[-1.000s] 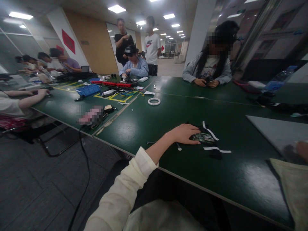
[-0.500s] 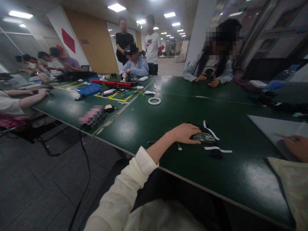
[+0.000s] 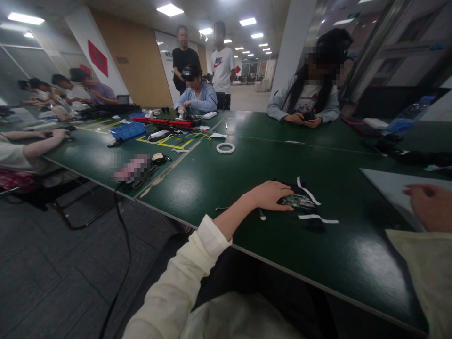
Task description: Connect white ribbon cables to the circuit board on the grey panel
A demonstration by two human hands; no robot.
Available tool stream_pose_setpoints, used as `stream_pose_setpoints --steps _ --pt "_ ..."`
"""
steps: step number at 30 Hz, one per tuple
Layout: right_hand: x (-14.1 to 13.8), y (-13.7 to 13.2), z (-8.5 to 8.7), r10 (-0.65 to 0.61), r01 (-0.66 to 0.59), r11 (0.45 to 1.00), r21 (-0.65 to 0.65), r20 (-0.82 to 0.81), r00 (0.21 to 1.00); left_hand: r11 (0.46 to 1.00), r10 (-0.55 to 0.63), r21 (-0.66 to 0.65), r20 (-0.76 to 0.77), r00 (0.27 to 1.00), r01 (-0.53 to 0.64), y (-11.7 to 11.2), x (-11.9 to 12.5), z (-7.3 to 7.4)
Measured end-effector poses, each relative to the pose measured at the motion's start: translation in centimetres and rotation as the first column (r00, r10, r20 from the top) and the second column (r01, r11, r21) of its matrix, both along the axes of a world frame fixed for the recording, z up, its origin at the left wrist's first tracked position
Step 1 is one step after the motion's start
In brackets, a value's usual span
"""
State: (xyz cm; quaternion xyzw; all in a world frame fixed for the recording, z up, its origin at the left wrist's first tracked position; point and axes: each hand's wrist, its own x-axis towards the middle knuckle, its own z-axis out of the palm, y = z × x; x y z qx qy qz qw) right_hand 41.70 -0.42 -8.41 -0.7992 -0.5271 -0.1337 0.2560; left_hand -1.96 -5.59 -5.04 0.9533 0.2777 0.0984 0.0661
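My left hand [image 3: 272, 195] lies over the left end of a green circuit board [image 3: 298, 202], thumb on the near side and fingers on the far side, holding it against the table. Black material lies around and under the board. A white strip [image 3: 308, 189] runs along the black material behind the board, and another white strip [image 3: 318, 219] lies in front. At the right edge, my right hand [image 3: 432, 205] is raised over a flat grey panel [image 3: 384, 186] with its fingers curled together. Whatever may be between those fingers is hidden.
On the green table [image 3: 197, 188] lie a white tape ring [image 3: 225, 148], a small wrench [image 3: 226, 125], a blue bin [image 3: 127, 132] and a red power strip [image 3: 169, 123]. A water bottle [image 3: 411, 115] is at the right. A co-worker [image 3: 305, 101] sits opposite; other people sit or stand further back.
My right hand has moved left and up over the grey panel. A blurred thin thing by its fingers earlier no longer shows. My left hand stays on the circuit board.
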Motion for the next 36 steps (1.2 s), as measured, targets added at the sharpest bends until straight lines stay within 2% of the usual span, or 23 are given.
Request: stream_pose_setpoints --steps 1,3,5,6,7,9,11,13,17,20,22,28,36 --pt "-1.9 -0.3 0.8 0.019 -0.023 0.999 -0.036 -0.093 0.996 1.000 -0.005 -0.001 0.003 1.000 0.005 0.0 0.0 0.0" --pt "-6.1 -1.0 2.2 0.101 -0.105 0.994 -0.025 -0.130 0.986 1.000 -0.008 -0.007 0.008 1.000 0.008 0.0 0.1 0.0" --pt "-10.5 -1.9 3.2 0.301 -0.302 0.953 0.002 -0.097 0.949 1.000 0.013 -0.006 0.016 1.000 -0.013 -0.1 0.3 -0.1" --pt "-12.5 -2.4 3.5 0.400 -0.401 0.916 0.008 -0.076 0.913 0.999 0.036 0.008 0.029 0.999 -0.036 -0.2 0.3 -0.1" --pt "-14.4 -2.9 3.6 0.515 -0.515 0.857 0.004 -0.054 0.856 0.997 0.063 0.034 0.051 0.997 -0.065 -0.3 0.4 -0.1" --pt "-17.7 -4.0 3.7 0.704 -0.704 0.710 -0.031 -0.008 0.710 0.986 0.110 0.111 0.120 0.987 -0.124 -0.4 0.5 -0.1" --pt "-20.3 -5.0 3.5 0.809 -0.805 0.587 -0.085 0.096 0.580 0.966 0.132 0.194 0.196 0.972 -0.170 -0.5 0.5 -0.2" --pt "-22.1 -5.8 3.3 0.846 -0.843 0.520 -0.136 0.216 0.487 0.947 0.132 0.256 0.244 0.961 -0.195 -0.5 0.5 -0.2" --pt "-23.9 -6.7 3.0 0.880 -0.860 0.444 -0.253 0.306 0.364 0.922 0.116 0.336 0.232 0.966 -0.192 -0.2 0.4 -0.2" --pt "-24.1 -6.8 3.0 0.891 -0.870 0.412 -0.271 0.322 0.322 0.919 0.107 0.358 0.180 0.978 -0.167 -0.3 0.3 0.2" --pt "-24.0 -6.8 3.0 0.892 -0.874 0.408 -0.265 0.319 0.320 0.921 0.112 0.357 0.141 0.984 -0.156 -0.4 0.3 0.5" --pt "-23.7 -6.7 2.9 0.877 -0.876 0.426 -0.227 0.341 0.338 0.920 0.131 0.370 0.018 0.991 -0.129 -0.7 0.4 1.1" --pt "-23.4 -6.7 3.1 0.832 -0.857 0.466 -0.221 0.439 0.339 0.913 0.126 0.391 -0.009 0.992 -0.112 -0.5 0.8 0.6"
